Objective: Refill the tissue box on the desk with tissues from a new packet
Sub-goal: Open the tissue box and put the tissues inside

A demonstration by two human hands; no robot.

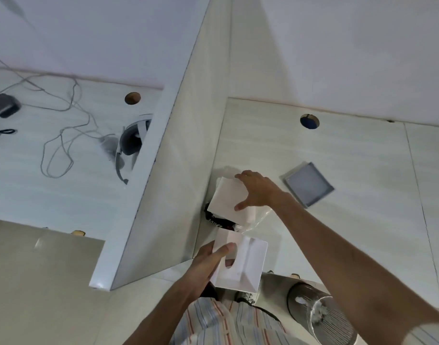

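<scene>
while the left hand (pixel 208 260) gripped the white open-sided plastic tissue box (pixel 248 265) by its wall at the near edge of the pale desk (pixel 363 170), the right hand (pixel 258 190) pinched the soft white stack of tissues (pixel 227 197) across its width, thumb against fingers, over the clear plastic packet (pixel 259 220). stack judged light, limp and prone to splay; firm hold at opposite edges advised.

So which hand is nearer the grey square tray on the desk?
Right. The right hand, gripping the tissue stack, lies just left of the tray; the left hand holds the tissue box farther off, toward the person.

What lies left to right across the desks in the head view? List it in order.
Black adapter → headset → divider panel → tissue stack → grey square tray.
</scene>
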